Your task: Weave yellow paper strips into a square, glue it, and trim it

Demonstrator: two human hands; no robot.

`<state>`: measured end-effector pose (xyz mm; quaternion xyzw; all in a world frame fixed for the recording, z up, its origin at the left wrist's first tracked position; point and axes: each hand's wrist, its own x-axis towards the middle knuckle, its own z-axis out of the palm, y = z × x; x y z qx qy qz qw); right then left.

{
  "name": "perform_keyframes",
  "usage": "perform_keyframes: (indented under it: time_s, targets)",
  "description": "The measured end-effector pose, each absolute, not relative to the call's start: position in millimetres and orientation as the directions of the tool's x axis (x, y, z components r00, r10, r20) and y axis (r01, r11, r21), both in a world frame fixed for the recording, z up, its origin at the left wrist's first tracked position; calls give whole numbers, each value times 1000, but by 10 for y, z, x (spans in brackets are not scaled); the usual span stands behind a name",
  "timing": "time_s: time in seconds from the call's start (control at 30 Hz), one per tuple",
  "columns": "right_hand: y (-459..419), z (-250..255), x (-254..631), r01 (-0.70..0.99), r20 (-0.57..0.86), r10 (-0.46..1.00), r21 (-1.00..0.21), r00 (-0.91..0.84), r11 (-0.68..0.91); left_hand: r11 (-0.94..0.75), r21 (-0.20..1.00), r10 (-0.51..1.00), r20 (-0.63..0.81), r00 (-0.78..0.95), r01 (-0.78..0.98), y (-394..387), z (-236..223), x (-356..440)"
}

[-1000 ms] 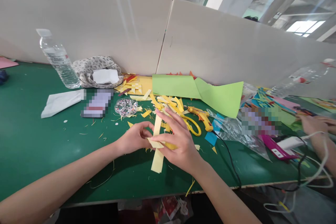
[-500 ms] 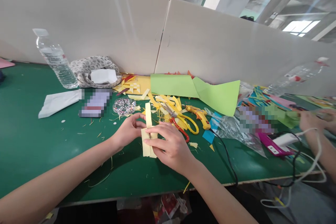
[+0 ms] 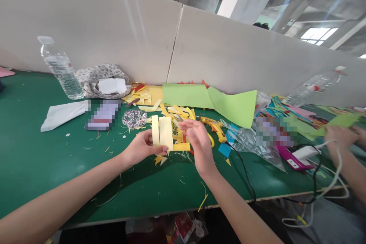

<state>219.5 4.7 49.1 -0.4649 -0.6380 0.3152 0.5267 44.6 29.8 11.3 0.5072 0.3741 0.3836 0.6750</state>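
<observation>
My left hand [image 3: 140, 146] is closed on a pale yellow folded paper piece [image 3: 166, 133], thumb across its lower edge. At the left of that piece a curved paper strip [image 3: 154, 130] stands up, and a narrower yellow strip [image 3: 181, 146] sticks out to the right. My right hand [image 3: 200, 145] is beside the strip's end with its fingers stretched out, apparently holding nothing. Behind it lie scissors [image 3: 212, 140], mostly hidden by the hand. Just beyond, a yellow glue gun [image 3: 215, 127] rests among yellow paper scraps [image 3: 185, 112].
Green paper sheets [image 3: 188, 95] lean by the partition [image 3: 114, 26]. Left stand a water bottle [image 3: 61, 68], a patterned pouch [image 3: 105, 70] and a round clear case [image 3: 134, 118]. A magenta power strip [image 3: 293, 160] with cables sits right, near another person's hand [image 3: 339, 137].
The paper piece has been turned and raised slightly, now held by my left hand alone. My right hand has let go and moved right, its fingers opening.
</observation>
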Motion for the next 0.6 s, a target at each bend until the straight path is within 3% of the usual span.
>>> perform_keyframes:
  time_s: [0.17,0.3,0.4,0.6]
  targets:
    - [111,442,2182,440,100,981,-883,-168,165,141,981,857,-55,512,-130,291,100,441]
    - [112,464,2184,235,-15,980,-971,-200,33,155,984,754,-60,654,-88,242,101,435]
    - [120,498,2207,77,-32,976,-997,-215,-15,160,986,676,-73,733,-50,219,123,429]
    - [158,466,2215,135,35,999,-990,-39,40,201,978,782,-129,609,-50,288,156,410]
